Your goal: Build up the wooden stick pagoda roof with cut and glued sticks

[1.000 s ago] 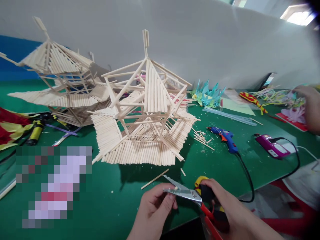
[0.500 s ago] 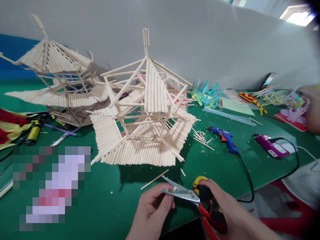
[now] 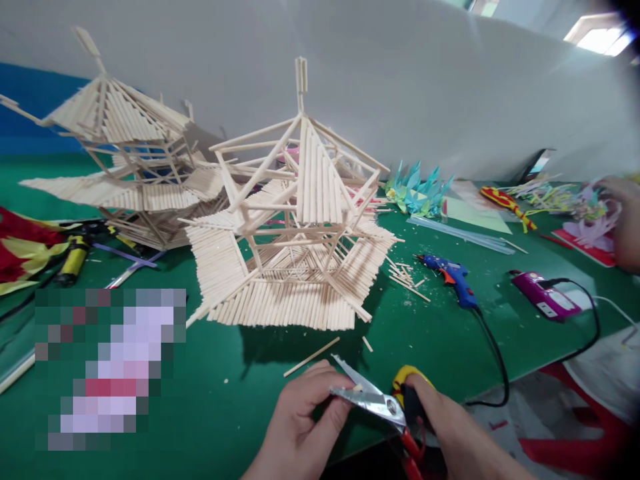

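Near the table's front edge, my left hand (image 3: 313,417) is closed in a pinch, thumb against fingers. It holds a short wooden stick (image 3: 358,388), mostly hidden, whose pale end shows at the blades. My right hand (image 3: 445,417) grips scissors (image 3: 375,398) with red, yellow and black on the handles. Their silver blades are parted and point left, the lower one against my left fingertips. Beyond my hands stands a pagoda model (image 3: 280,300) built of wooden sticks, its upper roof partly covered. A loose stick (image 3: 311,357) lies between the model and my left hand.
A second stick pagoda (image 3: 160,197) stands back left. To the right are cut stick pieces (image 3: 407,277), a blue glue gun (image 3: 453,277) with a black cord, and a purple power box (image 3: 543,293). Another person's hand (image 3: 625,213) is at the right edge, near paper strips.
The view has shifted slightly, so the models sit a little farther right. Both hands keep their grips, and the scissors tilt a little more downward toward their handles.
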`<action>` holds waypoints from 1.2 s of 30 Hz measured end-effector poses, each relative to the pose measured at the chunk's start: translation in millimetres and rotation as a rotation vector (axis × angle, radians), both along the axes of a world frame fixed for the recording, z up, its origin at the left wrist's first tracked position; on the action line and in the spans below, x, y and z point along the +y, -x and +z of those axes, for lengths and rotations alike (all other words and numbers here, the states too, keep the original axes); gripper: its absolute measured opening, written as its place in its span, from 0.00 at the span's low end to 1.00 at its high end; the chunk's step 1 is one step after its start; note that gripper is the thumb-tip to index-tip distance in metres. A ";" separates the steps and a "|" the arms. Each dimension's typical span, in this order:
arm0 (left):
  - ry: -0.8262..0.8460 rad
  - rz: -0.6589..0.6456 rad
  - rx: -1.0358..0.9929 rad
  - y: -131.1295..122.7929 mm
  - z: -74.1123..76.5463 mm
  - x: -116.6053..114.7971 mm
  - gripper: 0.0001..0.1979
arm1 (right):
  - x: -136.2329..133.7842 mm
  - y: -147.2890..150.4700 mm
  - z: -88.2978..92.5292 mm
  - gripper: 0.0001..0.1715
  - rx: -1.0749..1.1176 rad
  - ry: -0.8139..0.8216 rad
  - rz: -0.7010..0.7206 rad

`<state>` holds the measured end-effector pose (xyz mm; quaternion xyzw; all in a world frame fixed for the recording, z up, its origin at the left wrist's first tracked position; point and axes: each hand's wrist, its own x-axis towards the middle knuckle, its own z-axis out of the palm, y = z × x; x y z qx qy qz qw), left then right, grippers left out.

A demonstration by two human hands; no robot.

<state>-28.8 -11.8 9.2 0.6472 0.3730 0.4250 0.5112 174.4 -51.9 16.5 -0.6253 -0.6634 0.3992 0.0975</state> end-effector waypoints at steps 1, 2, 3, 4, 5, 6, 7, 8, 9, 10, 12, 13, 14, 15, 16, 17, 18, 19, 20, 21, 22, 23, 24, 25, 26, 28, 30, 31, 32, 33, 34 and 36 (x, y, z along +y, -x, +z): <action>-0.018 -0.007 0.013 0.5 1.3 0.3 0.08 | -1.4 -0.4 -0.3 0.23 0.002 -0.005 -0.008; -0.039 -0.009 0.022 0.8 2.3 0.3 0.08 | -2.5 -0.7 -1.1 0.22 0.004 -0.011 -0.020; -0.058 -0.003 0.034 0.9 2.9 -0.2 0.08 | -3.2 -0.9 -2.5 0.22 0.010 -0.012 -0.032; -0.082 0.011 0.047 0.8 3.0 -1.1 0.08 | -3.4 -0.8 -4.7 0.22 0.017 -0.010 -0.040; -0.107 0.034 0.067 0.5 2.7 -2.4 0.08 | -3.3 -0.6 -7.5 0.21 0.022 -0.006 -0.045; -0.130 0.056 0.097 0.0 2.0 -4.0 0.07 | -3.0 -0.2 -11.0 0.20 0.026 -0.001 -0.048; -0.150 0.083 0.132 -0.6 1.0 -5.6 0.07 | -2.6 0.3 -14.9 0.19 0.030 0.002 -0.053; -0.173 0.107 0.166 -1.2 -0.2 -7.2 0.06 | -2.3 0.8 -19.0 0.17 0.035 0.002 -0.063; -0.193 0.125 0.195 -1.8 -1.2 -8.4 0.06 | -2.2 1.4 -23.1 0.16 0.042 0.001 -0.080; -0.212 0.134 0.211 -2.2 -1.9 -9.2 0.06 | -2.2 1.8 -26.9 0.15 0.051 0.001 -0.103; -0.212 0.123 0.184 -2.2 -1.7 -9.1 0.07 | -2.3 2.6 -32.7 0.14 0.068 0.005 -0.144; -0.181 0.102 0.143 -1.7 -0.5 -8.3 0.07 | -2.3 2.9 -34.3 0.14 0.073 0.006 -0.153; -0.120 0.064 0.094 -1.0 1.3 -7.0 0.07 | -2.1 3.1 -35.0 0.14 0.076 0.005 -0.152; -0.030 0.012 0.043 -0.1 3.5 -5.4 0.07 | -1.8 3.4 -34.9 0.14 0.079 -0.001 -0.142; 0.080 -0.042 -0.008 0.9 5.9 -3.8 0.07 | -1.5 3.6 -34.0 0.15 0.082 -0.011 -0.127; 0.199 -0.088 -0.048 2.1 8.1 -2.2 0.07 | -1.3 3.7 -32.7 0.15 0.086 -0.024 -0.110; 0.308 -0.124 -0.078 3.2 10.0 -0.7 0.07 | -1.2 3.8 -31.1 0.16 0.091 -0.036 -0.097; 0.398 -0.160 -0.100 4.4 11.4 0.4 0.07 | -1.3 3.9 -29.5 0.16 0.098 -0.043 -0.091; 0.461 -0.186 -0.110 5.4 12.3 1.2 0.08 | -1.6 3.9 -28.1 0.17 0.105 -0.045 -0.090; 0.497 -0.198 -0.115 6.2 12.7 1.5 0.08 | -2.1 3.9 -27.0 0.17 0.108 -0.042 -0.094; 0.509 -0.210 -0.115 6.8 12.7 1.4 0.08 | -2.6 3.9 -26.4 0.17 0.108 -0.036 -0.100; 0.492 -0.216 -0.109 7.2 12.4 0.9 0.08 | -3.0 4.1 -26.1 0.16 0.102 -0.026 -0.105; 0.448 -0.205 -0.094 7.3 11.9 0.0 0.08 | -3.3 4.4 -26.1 0.16 0.093 -0.016 -0.107; 0.379 -0.176 -0.062 7.1 11.1 -1.1 0.08 | -3.3 5.0 -26.2 0.17 0.081 -0.007 -0.107; 0.277 -0.137 -0.020 6.9 10.2 -2.4 0.08 | -2.8 5.8 -26.3 0.18 0.070 0.000 -0.106; 0.043 -0.070 0.090 6.1 8.4 -4.8 0.08 | -0.7 8.1 -25.5 0.19 0.057 0.012 -0.105; -0.115 -0.039 0.160 5.8 7.7 -5.7 0.09 | 2.8 10.8 -22.6 0.18 0.049 0.026 -0.111; -0.148 -0.039 0.157 5.8 8.2 -5.2 0.10 | 4.7 12.0 -20.4 0.18 0.043 0.033 -0.114; -0.149 -0.045 0.132 6.0 9.2 -4.2 0.10 | 6.6 13.0 -17.8 0.17 0.037 0.038 -0.117; -0.128 -0.050 0.097 6.3 10.8 -2.8 0.10 | 8.3 13.7 -15.0 0.18 0.033 0.040 -0.120; -0.104 -0.055 0.058 6.6 12.5 -1.0 0.09 | 9.8 14.2 -12.2 0.18 0.030 0.040 -0.123; -0.052 -0.064 0.020 7.4 15.8 2.7 0.09 | 11.9 14.9 -7.0 0.19 0.032 0.024 -0.124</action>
